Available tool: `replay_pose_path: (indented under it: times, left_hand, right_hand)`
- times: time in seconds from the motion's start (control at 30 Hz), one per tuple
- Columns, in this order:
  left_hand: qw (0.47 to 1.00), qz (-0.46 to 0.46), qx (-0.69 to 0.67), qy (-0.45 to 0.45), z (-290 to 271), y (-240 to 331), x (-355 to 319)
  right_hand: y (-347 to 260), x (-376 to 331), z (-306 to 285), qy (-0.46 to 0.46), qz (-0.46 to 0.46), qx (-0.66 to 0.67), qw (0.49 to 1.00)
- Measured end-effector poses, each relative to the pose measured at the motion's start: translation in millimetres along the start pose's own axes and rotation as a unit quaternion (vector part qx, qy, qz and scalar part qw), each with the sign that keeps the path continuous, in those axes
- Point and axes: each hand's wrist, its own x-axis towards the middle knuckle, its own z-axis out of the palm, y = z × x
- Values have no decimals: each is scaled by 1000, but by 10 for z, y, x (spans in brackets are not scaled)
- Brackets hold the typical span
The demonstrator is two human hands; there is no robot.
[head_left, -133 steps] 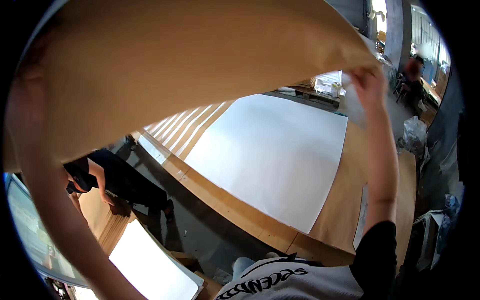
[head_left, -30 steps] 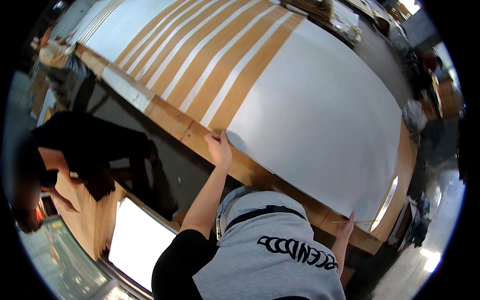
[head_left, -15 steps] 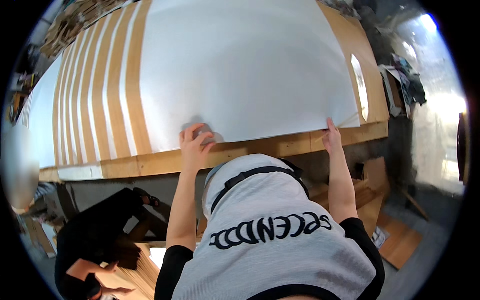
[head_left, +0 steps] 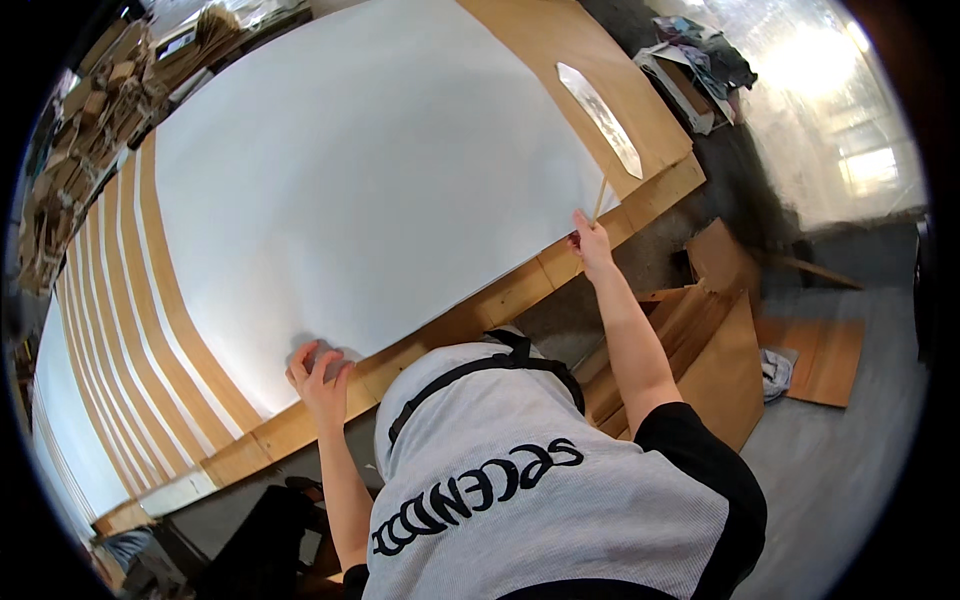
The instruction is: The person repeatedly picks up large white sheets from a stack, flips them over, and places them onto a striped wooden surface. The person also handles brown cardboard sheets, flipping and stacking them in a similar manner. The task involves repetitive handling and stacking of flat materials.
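A large white sheet (head_left: 380, 170) lies over the long table, its near edge running along the table's front. On its near left part my left hand (head_left: 322, 390) rests with fingers bent and apart, the fingertips touching the surface and holding nothing. At the sheet's near right corner my right hand (head_left: 592, 243) is closed around a thin wooden stick (head_left: 600, 197), whose upper end points over the tan board. The right thumb lies at the sheet's edge; whether it also pinches the sheet I cannot tell.
Tan and white strips (head_left: 135, 330) lie left of the sheet. A pointed shiny strip (head_left: 603, 122) rests on tan board at the right. Scrap wood (head_left: 90, 130) is heaped beyond the table. Cardboard (head_left: 735, 370) stands on the floor at right. A person in black (head_left: 250, 545) is at lower left.
The view has turned, so the table now slants up to the right. My right hand still grips near the sheet's corner, and the stick shows more clearly. My left hand stays on the sheet.
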Motion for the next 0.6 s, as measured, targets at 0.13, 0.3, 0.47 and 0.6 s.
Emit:
replay_pose_path:
  times: [0.13,0.3,0.47,0.6]
  left_hand:
    - [1000,5,23,-15,16,-5,18]
    - [999,-13,22,-28,12,1,34]
    - [999,-21,15,-48,28,2,51]
    - [998,-8,21,-52,60,-49,19]
  right_hand:
    - [317,192,31,45,-25,-15,999]
    - [368,215,116,52,-48,-8,997]
    - [448,226,89,32,-51,17,998]
    - [395,168,93,36,-25,17,999]
